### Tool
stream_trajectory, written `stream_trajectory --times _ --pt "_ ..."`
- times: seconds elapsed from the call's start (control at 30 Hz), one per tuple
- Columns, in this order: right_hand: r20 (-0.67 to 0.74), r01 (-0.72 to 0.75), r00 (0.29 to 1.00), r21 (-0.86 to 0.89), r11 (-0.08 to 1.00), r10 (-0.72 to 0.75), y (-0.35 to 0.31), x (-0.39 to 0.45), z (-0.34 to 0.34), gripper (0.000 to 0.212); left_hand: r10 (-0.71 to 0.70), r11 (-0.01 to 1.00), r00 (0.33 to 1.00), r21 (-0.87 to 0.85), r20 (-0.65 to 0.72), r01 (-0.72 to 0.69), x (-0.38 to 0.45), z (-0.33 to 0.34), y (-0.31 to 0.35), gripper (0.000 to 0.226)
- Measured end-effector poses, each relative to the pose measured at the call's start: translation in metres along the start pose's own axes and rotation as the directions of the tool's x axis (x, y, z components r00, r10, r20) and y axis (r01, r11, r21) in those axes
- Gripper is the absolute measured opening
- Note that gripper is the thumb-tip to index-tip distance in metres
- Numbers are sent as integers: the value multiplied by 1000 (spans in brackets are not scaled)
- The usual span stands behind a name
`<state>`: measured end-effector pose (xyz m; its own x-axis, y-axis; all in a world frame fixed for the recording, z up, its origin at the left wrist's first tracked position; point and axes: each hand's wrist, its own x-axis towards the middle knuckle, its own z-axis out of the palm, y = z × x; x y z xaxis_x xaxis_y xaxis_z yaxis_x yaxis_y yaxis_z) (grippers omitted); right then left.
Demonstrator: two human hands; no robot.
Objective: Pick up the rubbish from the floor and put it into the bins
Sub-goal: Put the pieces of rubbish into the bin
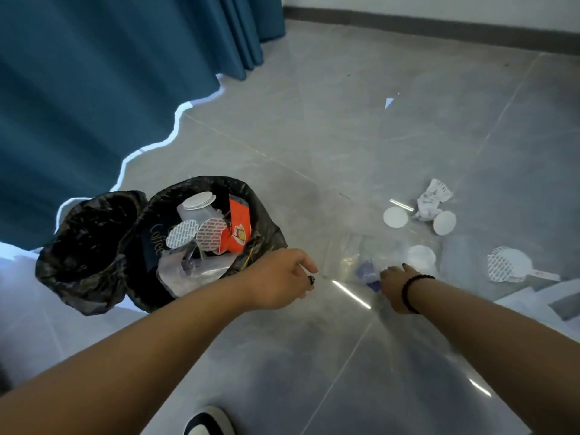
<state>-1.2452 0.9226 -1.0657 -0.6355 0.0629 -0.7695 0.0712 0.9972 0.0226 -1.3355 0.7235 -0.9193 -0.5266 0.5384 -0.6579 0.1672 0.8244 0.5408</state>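
Note:
Two bins with black liners stand on the grey floor. The left bin [91, 246] looks dark inside, while the right bin [266, 233] holds cups, foil seals and an orange carton. A clear plastic bag [354, 255] with a purple scrap inside lies just right of the bins. My left hand [282, 277] has its fingers curled and pinches the bag's near left edge. My right hand [392, 285], a bead bracelet on its wrist, grips the bag by the purple scrap, its fingers partly hidden.
Beyond the bag lie white round lids [395, 217], crumpled paper [431, 199], a foil seal with a tab [510, 264] and a small white scrap [389, 103]. A blue curtain [94, 89] hangs at the left. My shoe [208, 422] is at the bottom edge.

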Motion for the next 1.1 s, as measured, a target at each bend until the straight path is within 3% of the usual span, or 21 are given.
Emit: stream_trajectory --times 0.1,0.17,0.23,0.3,0.37,0.5,0.57,0.63,0.7,0.8,0.97,1.1 --pt "-244 57 970 295 954 18 12 -18 -56 32 -42 998 999 -36 4 42 -1 0 -5 26" --pt "-432 145 898 471 870 84 24 -35 -84 23 -80 997 995 -19 54 81 -1 0 -7 28" --pt "-529 248 817 682 688 230 36 -57 -97 18 -119 991 988 73 96 112 7 -5 1 37" --pt "-497 317 804 823 471 327 37 -79 -102 19 -150 985 983 100 110 139 23 -12 16 41" --pt "-485 394 801 869 300 351 33 -86 -110 21 -203 978 972 -12 120 206 47 -31 39 33" --pt "-503 593 763 795 -130 405 22 -70 -147 21 -217 919 969 -312 114 242 90 -69 48 57" --pt "-438 584 807 697 -416 397 12 -52 -150 25 -179 887 972 -402 152 226 99 -74 42 54" --pt "-365 537 843 622 -570 395 1 -24 -143 26 -85 887 987 -441 133 136 114 -75 36 47" --pt "-322 508 861 587 -630 393 -12 -4 -131 27 -18 893 998 -447 68 46 124 -74 36 49" --pt "-292 522 850 578 -628 438 -19 5 -116 30 17 939 999 -345 51 2 124 -73 44 49" --pt "-245 579 776 641 -503 581 -6 11 -97 27 121 992 993 -42 -5 -121 128 -50 38 23" --pt "-301 568 742 757 -323 599 4 -8 -84 26 144 987 988 -83 57 -139 110 -39 25 11"
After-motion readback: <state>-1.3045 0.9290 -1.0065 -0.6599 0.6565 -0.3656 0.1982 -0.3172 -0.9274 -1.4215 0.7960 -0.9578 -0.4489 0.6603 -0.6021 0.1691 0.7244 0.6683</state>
